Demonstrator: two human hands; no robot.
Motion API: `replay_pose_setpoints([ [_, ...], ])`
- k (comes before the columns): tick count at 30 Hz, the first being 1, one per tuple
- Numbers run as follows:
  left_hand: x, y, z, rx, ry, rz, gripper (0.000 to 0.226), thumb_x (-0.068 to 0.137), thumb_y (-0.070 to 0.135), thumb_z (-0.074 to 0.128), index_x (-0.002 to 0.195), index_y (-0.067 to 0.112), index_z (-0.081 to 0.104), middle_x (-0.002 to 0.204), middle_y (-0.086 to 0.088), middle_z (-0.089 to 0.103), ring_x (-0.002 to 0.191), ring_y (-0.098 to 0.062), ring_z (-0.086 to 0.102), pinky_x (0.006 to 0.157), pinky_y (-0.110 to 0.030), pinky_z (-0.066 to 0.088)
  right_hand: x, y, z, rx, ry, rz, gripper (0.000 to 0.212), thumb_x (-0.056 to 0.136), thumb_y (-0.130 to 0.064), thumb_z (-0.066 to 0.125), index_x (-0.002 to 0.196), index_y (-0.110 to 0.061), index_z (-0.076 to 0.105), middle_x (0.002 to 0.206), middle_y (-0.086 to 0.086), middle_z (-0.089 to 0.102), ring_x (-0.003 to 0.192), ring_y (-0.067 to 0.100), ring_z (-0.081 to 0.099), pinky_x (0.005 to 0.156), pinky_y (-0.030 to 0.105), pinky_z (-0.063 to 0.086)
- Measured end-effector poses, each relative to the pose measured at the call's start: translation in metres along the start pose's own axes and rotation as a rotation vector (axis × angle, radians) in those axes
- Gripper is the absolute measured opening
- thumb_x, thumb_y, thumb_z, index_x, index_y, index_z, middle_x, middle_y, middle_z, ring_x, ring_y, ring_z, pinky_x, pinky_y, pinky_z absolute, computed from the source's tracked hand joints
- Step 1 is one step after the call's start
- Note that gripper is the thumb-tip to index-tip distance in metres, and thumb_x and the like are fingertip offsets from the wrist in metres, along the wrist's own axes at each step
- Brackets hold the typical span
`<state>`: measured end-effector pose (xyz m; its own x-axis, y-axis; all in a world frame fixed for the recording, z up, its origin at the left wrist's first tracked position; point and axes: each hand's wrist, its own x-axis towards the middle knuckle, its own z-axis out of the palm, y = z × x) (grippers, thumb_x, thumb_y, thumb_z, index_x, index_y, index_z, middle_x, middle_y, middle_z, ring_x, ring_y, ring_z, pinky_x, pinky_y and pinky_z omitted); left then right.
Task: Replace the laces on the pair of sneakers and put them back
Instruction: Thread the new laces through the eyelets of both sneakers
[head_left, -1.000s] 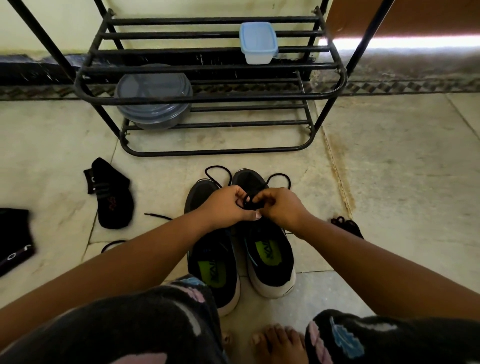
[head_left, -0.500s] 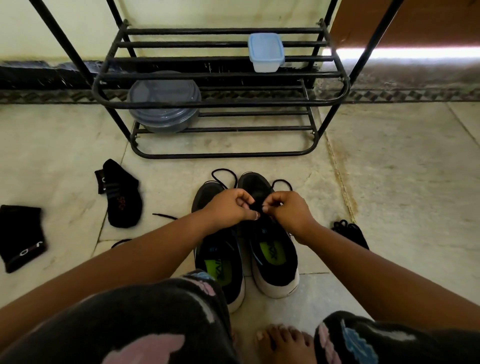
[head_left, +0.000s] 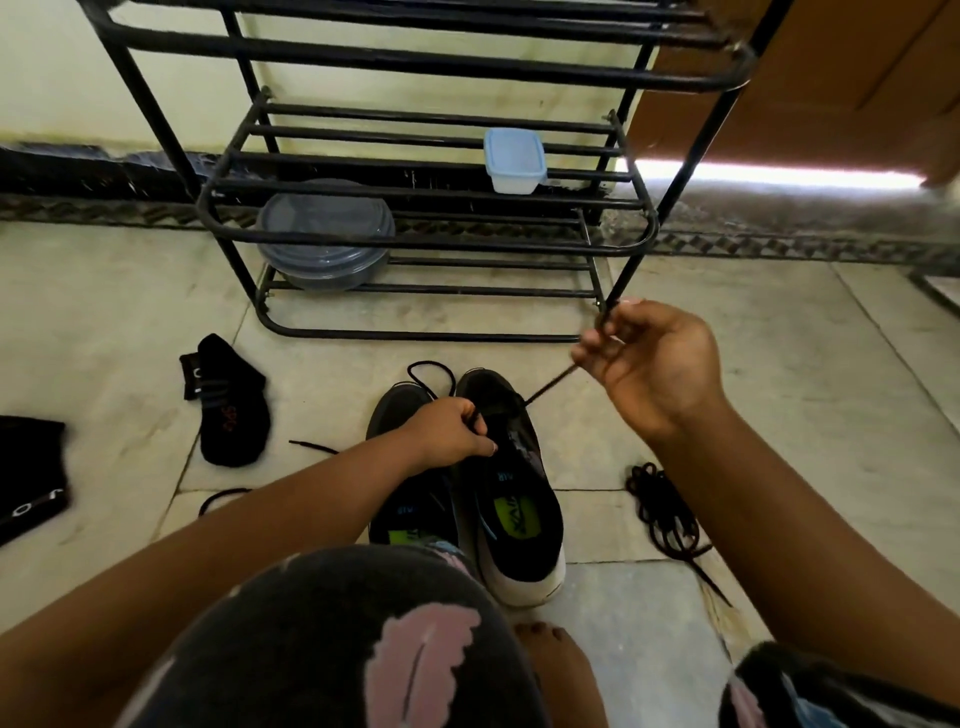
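Pale stone floor (head_left: 779, 415), black metal rack (head_left: 426, 244), cream wall (head_left: 52, 78)

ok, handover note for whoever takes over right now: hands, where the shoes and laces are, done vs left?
Right hand: raised, pinching the black lace, drawn taut out of the right-side sneaker.
Left hand: on that sneaker's front, gripping the lace's other strand.
Both sneakers sit side by side on the floor in front of the shoe rack; left-side sneaker is partly hidden by the arm.
A bundle of laces lies on the floor to the right.
Done: lacing begun at the toe end.
Left: finish lacing this sneaker, check the other one, put the pair back on the rack.
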<state>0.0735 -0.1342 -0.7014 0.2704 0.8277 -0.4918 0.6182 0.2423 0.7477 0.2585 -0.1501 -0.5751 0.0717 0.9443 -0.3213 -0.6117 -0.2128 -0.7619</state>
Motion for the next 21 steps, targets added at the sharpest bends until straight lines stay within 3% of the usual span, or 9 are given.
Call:
replay_pose_setpoints([
  [2, 0.002, 0.002, 0.001, 0.005, -0.007, -0.010, 0.021, 0.078, 0.022, 0.076, 0.080, 0.014, 0.056, 0.073, 0.003, 0.057, 0.065, -0.011, 0.054, 0.059, -0.021, 0.041, 0.002, -0.006, -0.008, -0.207, 0.023, -0.013, 0.021, 0.087, -0.002, 0.037, 0.068, -0.010, 0.042, 0.063, 0.006, 0.038, 0.043, 0.013, 0.035, 0.040, 0.020, 0.030],
  [4, 0.003, 0.003, 0.002, 0.014, -0.007, -0.016, 0.022, 0.078, 0.023, 0.076, 0.079, 0.015, 0.056, 0.073, 0.002, 0.058, 0.064, -0.012, 0.055, 0.058, -0.021, 0.042, 0.005, 0.000, -0.024, -0.950, 0.032, -0.081, 0.016, 0.088, -0.008, 0.044, 0.073, -0.006, 0.049, 0.070, 0.009, 0.047, 0.047, 0.015, 0.041, 0.042, 0.021, 0.032],
  [6, 0.005, 0.002, 0.005, 0.021, -0.002, -0.024, 0.023, 0.078, 0.024, 0.076, 0.079, 0.015, 0.056, 0.074, 0.002, 0.059, 0.065, -0.013, 0.057, 0.060, -0.023, 0.046, 0.007, 0.009, -0.041, -1.830, -0.135, -0.060, 0.021, 0.089, -0.031, 0.052, 0.080, -0.012, 0.055, 0.079, 0.004, 0.058, 0.068, 0.019, 0.055, 0.058, 0.027, 0.043],
  [8, 0.006, -0.001, 0.006, 0.016, 0.011, -0.037, 0.024, 0.077, 0.026, 0.077, 0.080, 0.015, 0.056, 0.077, 0.001, 0.060, 0.068, -0.015, 0.059, 0.068, -0.029, 0.051, 0.005, 0.017, -0.048, -2.290, -0.312, 0.133, 0.035, 0.089, -0.050, 0.053, 0.074, -0.019, 0.049, 0.078, -0.002, 0.054, 0.081, 0.019, 0.053, 0.069, 0.029, 0.041],
  [9, 0.006, -0.003, 0.005, 0.013, 0.019, -0.041, 0.025, 0.076, 0.027, 0.078, 0.081, 0.014, 0.057, 0.077, 0.001, 0.060, 0.070, -0.015, 0.060, 0.071, -0.031, 0.052, 0.005, 0.018, -0.048, -2.319, -0.353, 0.182, 0.036, 0.089, -0.051, 0.054, 0.071, -0.020, 0.048, 0.077, -0.003, 0.053, 0.082, 0.019, 0.052, 0.071, 0.029, 0.041],
  [11, 0.007, -0.006, 0.004, 0.013, 0.031, -0.042, 0.027, 0.075, 0.029, 0.078, 0.081, 0.014, 0.057, 0.075, 0.001, 0.061, 0.069, -0.015, 0.061, 0.074, -0.033, 0.053, 0.008, 0.015, -0.044, -2.090, -0.350, 0.144, 0.026, 0.092, -0.039, 0.056, 0.080, -0.017, 0.061, 0.082, -0.001, 0.061, 0.078, 0.016, 0.055, 0.069, 0.027, 0.044],
  [14, 0.007, -0.008, 0.004, -0.015, 0.033, -0.048, 0.030, 0.073, 0.031, 0.080, 0.082, 0.014, 0.057, 0.075, -0.001, 0.061, 0.067, -0.016, 0.061, 0.073, -0.035, 0.054, 0.009, 0.010, -0.029, -1.629, -0.228, -0.141, 0.023, 0.096, -0.024, 0.052, 0.082, -0.017, 0.069, 0.069, -0.008, 0.059, 0.060, 0.003, 0.049, 0.057, 0.019, 0.038],
  [18, 0.006, -0.006, 0.006, -0.018, 0.037, -0.058, 0.032, 0.073, 0.033, 0.080, 0.085, 0.015, 0.057, 0.078, 0.000, 0.063, 0.065, -0.014, 0.062, 0.066, -0.028, 0.051, 0.004, 0.003, -0.005, -1.111, -0.150, -0.359, 0.028, 0.095, -0.020, 0.053, 0.069, -0.023, 0.063, 0.072, 0.000, 0.064, 0.070, 0.014, 0.059, 0.074, 0.034, 0.047],
  [21, 0.004, -0.004, 0.006, -0.006, 0.041, -0.054, 0.037, 0.073, 0.037, 0.079, 0.093, 0.017, 0.055, 0.082, 0.000, 0.062, 0.066, -0.013, 0.061, 0.064, -0.025, 0.048, -0.004, -0.008, 0.010, -0.678, -0.148, -0.426, 0.033, 0.096, -0.019, 0.049, 0.065, -0.022, 0.059, 0.066, -0.009, 0.060, 0.075, 0.012, 0.060, 0.075, 0.039, 0.050],
])
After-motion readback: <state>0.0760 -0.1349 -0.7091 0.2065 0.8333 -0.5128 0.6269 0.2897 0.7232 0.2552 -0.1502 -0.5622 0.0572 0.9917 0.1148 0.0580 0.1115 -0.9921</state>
